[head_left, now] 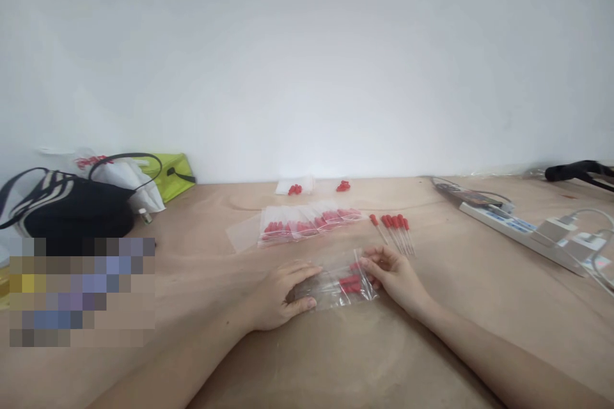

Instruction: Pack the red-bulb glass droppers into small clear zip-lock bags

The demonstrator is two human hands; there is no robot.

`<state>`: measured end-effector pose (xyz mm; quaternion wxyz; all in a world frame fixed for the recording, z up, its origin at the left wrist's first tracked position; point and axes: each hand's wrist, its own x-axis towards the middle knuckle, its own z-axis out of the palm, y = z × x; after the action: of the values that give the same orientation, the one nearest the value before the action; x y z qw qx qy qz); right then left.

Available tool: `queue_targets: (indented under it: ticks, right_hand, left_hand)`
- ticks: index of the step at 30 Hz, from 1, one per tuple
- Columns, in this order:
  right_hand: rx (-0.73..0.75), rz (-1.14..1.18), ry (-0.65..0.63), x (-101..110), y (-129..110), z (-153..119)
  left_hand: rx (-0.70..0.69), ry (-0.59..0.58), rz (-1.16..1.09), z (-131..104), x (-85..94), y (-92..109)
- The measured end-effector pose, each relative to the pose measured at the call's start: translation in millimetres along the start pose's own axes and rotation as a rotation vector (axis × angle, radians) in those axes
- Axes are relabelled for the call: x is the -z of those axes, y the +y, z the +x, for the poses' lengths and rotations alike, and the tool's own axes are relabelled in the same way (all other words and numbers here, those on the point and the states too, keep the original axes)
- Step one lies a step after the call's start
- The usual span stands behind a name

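A clear plastic bag [326,287] with several red-bulbed droppers [350,284] inside lies at the front middle of the table. My left hand [283,294] curves around the bag's left end, thumb along the near edge and forefinger along the far edge. At the upper right corner, my right hand [391,271] pinches the bag between thumb and curled fingers. Just beyond the right hand, several loose droppers [393,230] with red bulbs and thin clear stems lie side by side. A row of overlapping filled bags [307,223] spreads out behind the held bag.
Two small groups of red bulbs, one left [295,190] and one right [343,186], lie near the wall. A white power strip [522,233] with plugged-in chargers and cables stands right. On the left sit a black bag [81,204] and a lime-green bag [175,179].
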<state>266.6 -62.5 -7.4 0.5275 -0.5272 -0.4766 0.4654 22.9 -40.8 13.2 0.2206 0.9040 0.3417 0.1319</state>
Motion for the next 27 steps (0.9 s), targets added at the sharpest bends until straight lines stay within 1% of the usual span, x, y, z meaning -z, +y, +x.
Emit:
queue_targets:
  ticks: [2,5,7,9,11,12,13,14,15,16,17,18,20,24,27]
  right_hand:
    - [0.022,-0.079,-0.025,-1,2,1]
    - [0.039,-0.179,-0.16,-1,4,1]
    - [0.037,-0.17,-0.231,0,3,0]
    - [0.003,-0.157,-0.242,4,1,2]
    - [0.011,-0.231,-0.181,13,-2,10]
    - [0.037,-0.31,-0.125,19,-4,17]
    - [0.111,-0.417,-0.032,25,-5,25]
    - [0.188,-0.573,0.051,30,-7,34]
    - [0.233,-0.739,0.154,35,-8,44]
    - [0.226,-0.921,0.201,39,-9,53]
    - [0.183,-1.093,0.197,40,-11,61]
    - [0.142,-1.214,0.198,40,-12,68]
    - [0.072,-1.344,0.181,34,-13,77]
    - [0.049,-1.402,0.157,17,-14,82]
    - [0.081,-1.426,0.089,16,-17,79]
  left_hand:
    - [-0.006,0.012,-0.006,0,0.4,0]
    - [-0.029,0.026,-0.01,0,0.7,1]
    - [-0.037,0.027,-0.004,0,0.9,1]
    - [-0.038,0.023,0.002,0,1.0,1]
    - [-0.038,0.013,0.005,1,1.0,1]
    - [-0.039,0.006,0.005,1,0.9,1]
    - [-0.041,-0.001,0.004,2,0.7,1]
    - [-0.046,0.0,0.0,2,0.5,1]
    - [-0.052,0.004,-0.008,2,0.4,0]
    - [-0.059,0.013,-0.018,2,0.2,0]
    - [-0.065,0.024,-0.031,2,0.1,0]
    - [-0.067,0.034,-0.046,2,0.1,-1]
    - [-0.062,0.05,-0.076,1,0.1,-1]
    - [-0.048,0.061,-0.131,0,0.6,0]
    - [-0.034,0.061,-0.146,-1,1.7,2]
